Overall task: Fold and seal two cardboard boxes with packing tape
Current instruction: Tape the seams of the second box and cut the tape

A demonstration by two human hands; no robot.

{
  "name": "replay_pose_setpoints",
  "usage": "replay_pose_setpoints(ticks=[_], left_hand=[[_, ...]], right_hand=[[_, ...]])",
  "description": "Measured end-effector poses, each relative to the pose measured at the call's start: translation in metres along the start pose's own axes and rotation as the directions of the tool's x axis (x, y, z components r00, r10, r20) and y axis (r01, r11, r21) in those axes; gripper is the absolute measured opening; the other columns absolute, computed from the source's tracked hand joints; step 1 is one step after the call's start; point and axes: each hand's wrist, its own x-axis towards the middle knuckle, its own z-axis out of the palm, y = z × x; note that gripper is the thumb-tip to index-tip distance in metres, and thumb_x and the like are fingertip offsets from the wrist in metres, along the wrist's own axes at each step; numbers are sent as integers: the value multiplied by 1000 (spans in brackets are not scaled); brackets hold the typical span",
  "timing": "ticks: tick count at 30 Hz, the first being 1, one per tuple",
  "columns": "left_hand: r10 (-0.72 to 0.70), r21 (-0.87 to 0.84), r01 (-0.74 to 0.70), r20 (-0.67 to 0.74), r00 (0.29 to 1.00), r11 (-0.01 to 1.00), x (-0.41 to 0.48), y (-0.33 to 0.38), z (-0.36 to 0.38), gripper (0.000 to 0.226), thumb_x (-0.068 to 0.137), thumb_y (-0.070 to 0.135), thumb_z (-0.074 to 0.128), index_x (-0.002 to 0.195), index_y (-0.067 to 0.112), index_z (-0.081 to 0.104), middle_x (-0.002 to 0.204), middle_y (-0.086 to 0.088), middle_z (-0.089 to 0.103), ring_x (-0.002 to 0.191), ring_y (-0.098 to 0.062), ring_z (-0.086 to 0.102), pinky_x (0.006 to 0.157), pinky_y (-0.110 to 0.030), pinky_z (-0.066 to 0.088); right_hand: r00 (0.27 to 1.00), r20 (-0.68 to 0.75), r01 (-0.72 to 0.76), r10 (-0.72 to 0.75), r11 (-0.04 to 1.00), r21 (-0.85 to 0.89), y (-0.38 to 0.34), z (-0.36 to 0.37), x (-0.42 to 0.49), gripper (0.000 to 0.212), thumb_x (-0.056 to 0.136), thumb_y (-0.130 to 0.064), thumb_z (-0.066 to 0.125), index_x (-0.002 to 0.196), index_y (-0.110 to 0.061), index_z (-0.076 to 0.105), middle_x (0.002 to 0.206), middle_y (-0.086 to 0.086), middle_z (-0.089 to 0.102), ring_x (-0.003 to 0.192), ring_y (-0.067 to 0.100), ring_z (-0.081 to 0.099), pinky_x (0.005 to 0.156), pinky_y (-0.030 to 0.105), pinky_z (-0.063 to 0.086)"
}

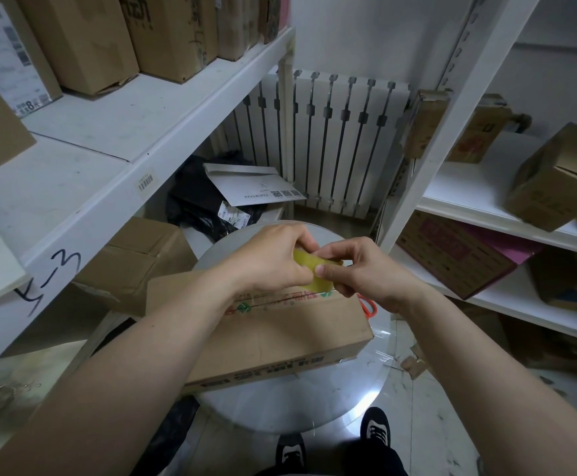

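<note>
A closed brown cardboard box [280, 334] with red and green print lies on a round glass table [314, 400]. Just above its far edge I hold a yellowish roll of packing tape [318, 269] between both hands. My left hand [273, 259] wraps the roll's left side with the thumb on top. My right hand [359, 269] pinches the roll's right side, its thumb pressed on the tape surface. Clear tape shines along the box's top seam. An orange scissors handle [369, 309] pokes out behind the box's right end.
White shelving with cardboard boxes [84, 39] stands on the left, and more shelving with boxes [551, 180] on the right. A radiator [335, 139] is at the back, black bags and a grey mailer [256, 187] below it. My feet [376, 427] show under the table.
</note>
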Motion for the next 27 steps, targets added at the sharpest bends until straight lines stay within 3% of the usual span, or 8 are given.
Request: replay_pose_setpoints(ticks=[8, 12, 15, 19, 24, 27], left_hand=[[26, -45, -25, 14, 1000, 999, 1, -5, -3, 31, 74, 13, 68, 93, 36, 60, 93, 16, 61, 79, 0, 54, 63, -15, 39], [16, -119, -17, -16, 1000, 993, 0, -14, -2, 40, 79, -1, 56, 98, 32, 65, 99, 17, 61, 99, -7, 56, 83, -23, 47], [51, -196, -46, 17, 999, 979, -2, -24, -1, 51, 79, -1, 59, 122, 28, 60, 124, 12, 55, 123, -5, 47, 102, -26, 43], [120, -188, -102, 89, 989, 977, -5, -26, -1, 72, 79, 3, 67, 140, 32, 42, 134, 16, 37, 128, 3, 29, 97, -12, 38], [155, -272, -142, 24, 988, 952, -4, -31, -4, 56, 83, 9, 72, 129, 37, 53, 135, 15, 45, 128, 3, 40, 88, -12, 46], [162, -319, -140, 44, 986, 937, -5, -34, -6, 54, 85, 10, 71, 128, 38, 54, 135, 15, 46, 123, 3, 47, 92, -16, 50]], right_hand=[[1000, 2, 15, -15, 1000, 6, 0, -1, 0, 14, 90, -3, 66, 100, -10, 74, 80, 12, 62, 51, 11, 47, 48, 21, 40], [1000, -2, -2, 2, 1000, -11, 0, -2, -1, 14, 92, -3, 63, 95, -13, 73, 72, 7, 59, 51, 10, 45, 49, 21, 38], [997, -61, -42, 44, 999, 28, 1, -8, -1, 10, 92, -2, 58, 88, -4, 66, 61, -1, 52, 52, 10, 40, 48, 21, 32], [985, -137, -92, 105, 991, 100, 4, -8, 1, 8, 91, -8, 57, 82, -8, 57, 58, -6, 42, 53, 8, 33, 48, 21, 27], [988, -104, -95, 111, 985, 147, 7, -6, 1, 4, 85, -13, 61, 85, -10, 58, 63, -3, 43, 54, 8, 33, 47, 19, 28], [993, -62, -87, 102, 974, 209, 9, -9, -2, 25, 72, -13, 58, 95, -5, 60, 68, 2, 44, 53, 6, 33, 47, 20, 27]])
